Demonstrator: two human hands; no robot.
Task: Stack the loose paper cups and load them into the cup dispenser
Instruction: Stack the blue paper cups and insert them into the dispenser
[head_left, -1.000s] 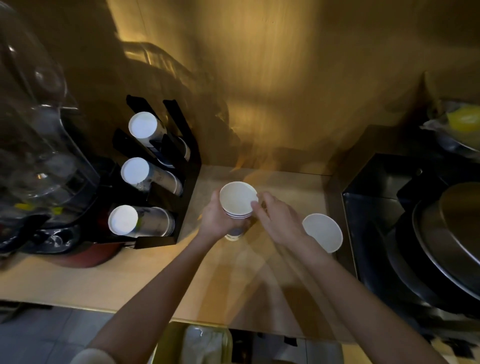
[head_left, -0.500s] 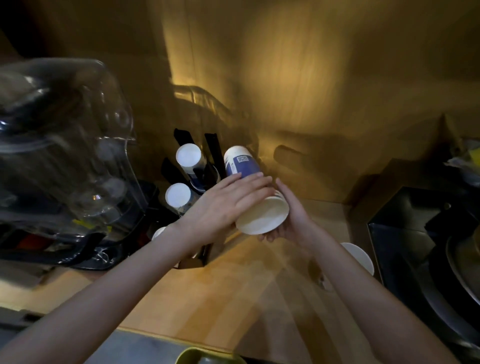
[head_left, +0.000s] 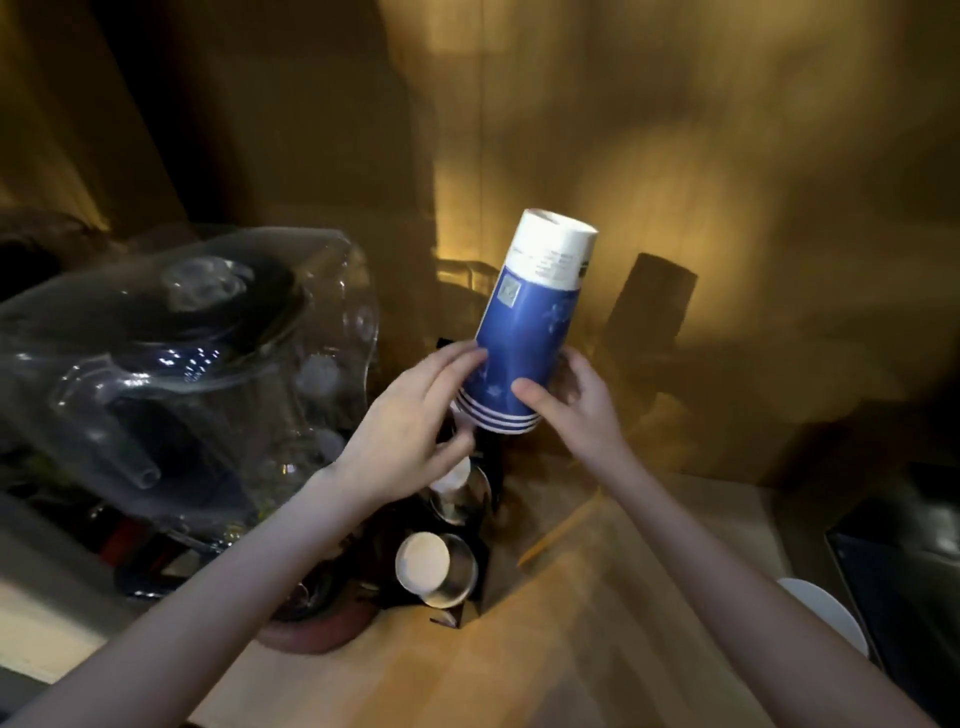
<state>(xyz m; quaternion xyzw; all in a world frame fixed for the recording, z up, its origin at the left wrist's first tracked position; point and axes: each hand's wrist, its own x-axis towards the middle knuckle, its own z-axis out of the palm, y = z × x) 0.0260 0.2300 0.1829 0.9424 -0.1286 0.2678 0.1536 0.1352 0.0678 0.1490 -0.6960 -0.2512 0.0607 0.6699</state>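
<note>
A stack of blue-and-white paper cups (head_left: 530, 322) is held upside down, bottom up and tilted right, above the black cup dispenser (head_left: 483, 571). My left hand (head_left: 410, 431) grips the stack's left side near the rims. On the right side my right hand (head_left: 571, 405) holds it with the thumb across the front. The dispenser's metal tubes show white cup bottoms, one at the lower tube (head_left: 422, 564) and one above it (head_left: 457, 480); its top part is hidden behind my left hand. One loose white cup (head_left: 826, 613) stands on the counter at the right.
A large clear plastic pitcher (head_left: 171, 374) stands on the left, close to the dispenser. The wooden counter (head_left: 571, 623) runs below my arms. A dark metal sink or tray edge (head_left: 893, 571) sits at the far right. A wooden wall is behind.
The stack went from mouth-up on the counter to lying sideways, and now it is raised bottom-up over the dispenser. The view has swung left and up.
</note>
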